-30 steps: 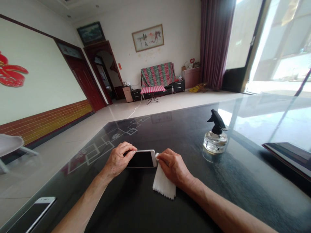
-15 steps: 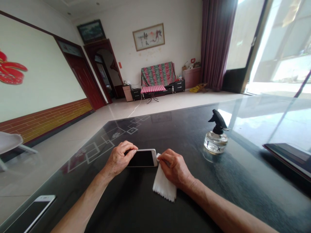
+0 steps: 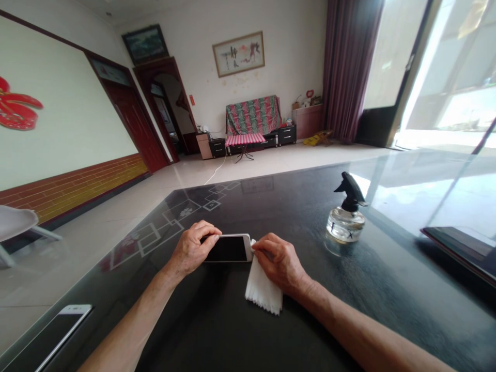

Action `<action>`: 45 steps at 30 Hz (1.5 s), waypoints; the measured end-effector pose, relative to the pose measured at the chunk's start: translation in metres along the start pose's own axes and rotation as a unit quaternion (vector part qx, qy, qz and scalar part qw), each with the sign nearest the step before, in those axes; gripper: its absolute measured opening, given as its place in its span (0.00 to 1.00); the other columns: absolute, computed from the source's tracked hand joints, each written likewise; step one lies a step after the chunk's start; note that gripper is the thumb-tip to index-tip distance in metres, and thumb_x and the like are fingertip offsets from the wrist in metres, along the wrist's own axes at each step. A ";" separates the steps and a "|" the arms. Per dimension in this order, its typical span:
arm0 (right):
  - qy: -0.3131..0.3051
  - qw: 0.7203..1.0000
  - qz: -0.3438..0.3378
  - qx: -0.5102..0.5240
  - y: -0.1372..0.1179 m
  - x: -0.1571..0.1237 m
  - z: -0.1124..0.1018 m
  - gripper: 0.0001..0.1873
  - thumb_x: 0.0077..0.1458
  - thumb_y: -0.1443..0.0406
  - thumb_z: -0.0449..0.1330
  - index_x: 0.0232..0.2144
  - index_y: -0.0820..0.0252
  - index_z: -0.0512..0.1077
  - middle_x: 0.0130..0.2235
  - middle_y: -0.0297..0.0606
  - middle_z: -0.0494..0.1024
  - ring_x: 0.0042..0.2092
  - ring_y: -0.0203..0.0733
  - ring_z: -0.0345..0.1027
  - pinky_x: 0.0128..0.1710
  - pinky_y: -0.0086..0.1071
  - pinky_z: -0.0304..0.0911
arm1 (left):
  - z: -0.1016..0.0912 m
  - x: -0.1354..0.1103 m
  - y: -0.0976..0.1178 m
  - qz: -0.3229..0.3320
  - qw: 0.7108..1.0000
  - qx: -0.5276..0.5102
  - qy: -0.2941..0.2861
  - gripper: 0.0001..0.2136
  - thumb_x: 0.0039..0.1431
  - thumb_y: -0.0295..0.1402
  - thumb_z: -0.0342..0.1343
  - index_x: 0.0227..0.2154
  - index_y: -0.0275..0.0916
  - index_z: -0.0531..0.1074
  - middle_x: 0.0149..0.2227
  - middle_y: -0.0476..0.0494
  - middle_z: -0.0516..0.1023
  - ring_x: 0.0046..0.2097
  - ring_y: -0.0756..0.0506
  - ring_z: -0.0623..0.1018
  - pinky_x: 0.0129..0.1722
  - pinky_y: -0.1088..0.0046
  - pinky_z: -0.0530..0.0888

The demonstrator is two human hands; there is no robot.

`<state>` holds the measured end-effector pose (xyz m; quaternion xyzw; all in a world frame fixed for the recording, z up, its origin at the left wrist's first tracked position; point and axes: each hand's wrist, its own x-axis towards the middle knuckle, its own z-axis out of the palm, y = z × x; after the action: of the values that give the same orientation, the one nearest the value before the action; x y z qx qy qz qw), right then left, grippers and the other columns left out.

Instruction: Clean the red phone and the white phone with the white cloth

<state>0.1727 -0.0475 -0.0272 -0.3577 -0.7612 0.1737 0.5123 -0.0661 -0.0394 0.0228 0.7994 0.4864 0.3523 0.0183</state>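
My left hand (image 3: 196,247) grips a white-edged smartphone (image 3: 229,249) by its left end, thumb in front and fingers along the top edge. The phone stands on its long side on the dark table (image 3: 186,320), its black screen turned toward me. At the phone's right end, my right hand (image 3: 279,261) pinches a white cloth (image 3: 264,290) between thumb and fingers. The cloth's fingertip end meets or nearly meets the phone's edge; its scalloped lower end hangs toward the tabletop. The right palm and curled fingers are partly hidden.
Right of my hands stands a clear spray bottle (image 3: 346,225) with a black trigger head. A second white phone (image 3: 58,336) lies at the lower left. A flat dark device (image 3: 463,253) sits at the right edge. A white chair (image 3: 19,222) stands beyond the table's left edge.
Both hands keep their holds on the phone and the cloth. The view has shifted slightly; hardly any movement shows between hands, phone and cloth.
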 end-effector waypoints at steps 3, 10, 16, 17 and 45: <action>-0.021 1.000 -0.001 -0.004 0.003 -0.001 0.001 0.09 0.51 0.72 0.56 0.30 0.58 0.76 0.32 0.36 0.74 0.32 0.36 0.70 0.35 0.28 0.65 | 0.000 0.001 0.000 0.003 1.000 0.001 0.003 0.06 0.56 0.31 0.52 0.30 0.41 0.74 0.33 0.47 0.76 0.37 0.46 0.75 0.40 0.71 0.70; -0.020 0.999 0.017 -0.032 -0.001 0.001 -0.001 0.08 0.50 0.72 0.56 0.30 0.59 0.75 0.31 0.37 0.74 0.32 0.37 0.70 0.35 0.29 0.65 | 0.000 0.000 0.001 0.001 1.000 -0.002 0.000 0.06 0.56 0.31 0.52 0.30 0.41 0.74 0.33 0.46 0.76 0.37 0.46 0.74 0.40 0.70 0.70; -0.021 1.000 0.014 -0.009 0.000 0.001 -0.001 0.09 0.50 0.72 0.57 0.30 0.58 0.76 0.31 0.36 0.76 0.32 0.37 0.71 0.35 0.29 0.66 | 0.001 0.000 0.000 0.000 1.000 -0.002 0.001 0.06 0.56 0.32 0.52 0.30 0.41 0.74 0.33 0.47 0.76 0.38 0.46 0.75 0.40 0.70 0.70; -0.028 0.999 0.013 -0.012 0.001 0.001 -0.001 0.09 0.50 0.72 0.57 0.30 0.58 0.76 0.31 0.36 0.75 0.32 0.37 0.71 0.35 0.29 0.66 | 0.001 0.000 -0.001 0.000 1.000 -0.001 0.002 0.06 0.56 0.32 0.52 0.30 0.41 0.74 0.33 0.47 0.76 0.38 0.46 0.75 0.40 0.70 0.70; -0.059 0.998 -0.004 -0.025 -0.002 -0.001 0.002 0.08 0.52 0.72 0.56 0.30 0.61 0.74 0.32 0.38 0.73 0.32 0.37 0.69 0.35 0.29 0.64 | 0.015 -0.012 -0.001 -0.001 0.997 0.018 -0.071 0.08 0.56 0.30 0.51 0.28 0.40 0.75 0.31 0.48 0.76 0.36 0.47 0.74 0.39 0.71 0.69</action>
<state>0.1708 -0.0489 -0.0274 -0.3565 -0.7956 0.1732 0.4583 -0.0615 -0.0431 0.0046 0.8222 0.4905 0.2863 0.0386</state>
